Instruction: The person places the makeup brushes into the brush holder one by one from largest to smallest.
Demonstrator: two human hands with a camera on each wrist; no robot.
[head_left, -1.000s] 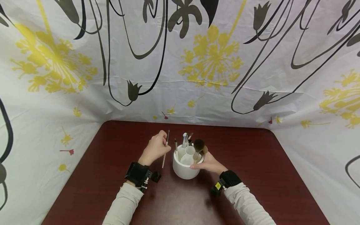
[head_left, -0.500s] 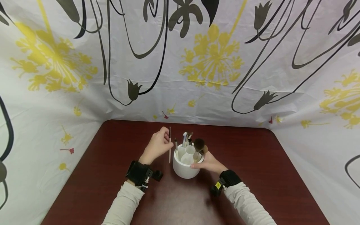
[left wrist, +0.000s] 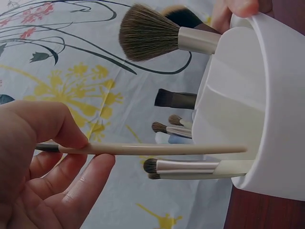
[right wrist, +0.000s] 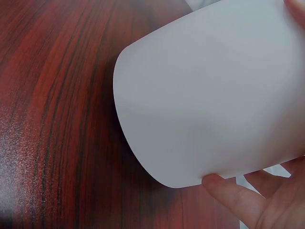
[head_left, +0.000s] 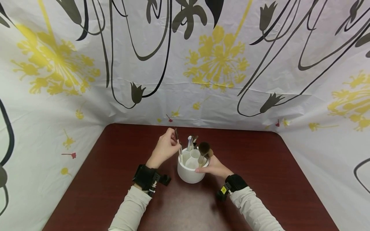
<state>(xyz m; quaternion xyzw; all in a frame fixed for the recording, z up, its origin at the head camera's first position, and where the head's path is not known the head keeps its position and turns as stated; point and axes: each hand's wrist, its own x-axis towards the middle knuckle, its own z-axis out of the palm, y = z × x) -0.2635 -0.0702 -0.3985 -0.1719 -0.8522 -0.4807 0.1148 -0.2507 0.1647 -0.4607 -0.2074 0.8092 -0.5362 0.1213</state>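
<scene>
A thin makeup brush (left wrist: pixel 128 149) is pinched between the thumb and fingers of my left hand (head_left: pixel 165 148). Its pale handle points down into the mouth of a white round brush holder (head_left: pixel 190 175), beside small brushes (left wrist: pixel 186 167) standing in the same side. Whether the handle touches the holder's inside, I cannot tell. My right hand (head_left: pixel 215 166) grips the holder's right side, thumb at the rim and fingers round the outer wall (right wrist: pixel 205 95). A large fluffy brush (left wrist: pixel 147 33) and several smaller brushes (left wrist: pixel 174 99) stand in the holder's compartments.
The holder stands on a dark red-brown wooden table (head_left: pixel 260 179). Behind the table's far edge hangs a white cloth (head_left: pixel 162 73) printed with yellow and grey flowers. Black camera straps (head_left: pixel 144 178) sit on both wrists.
My left hand has moved right and slightly away from me, carrying the brush from beside the holder to over its left opening. My right hand and the holder stay in place.
</scene>
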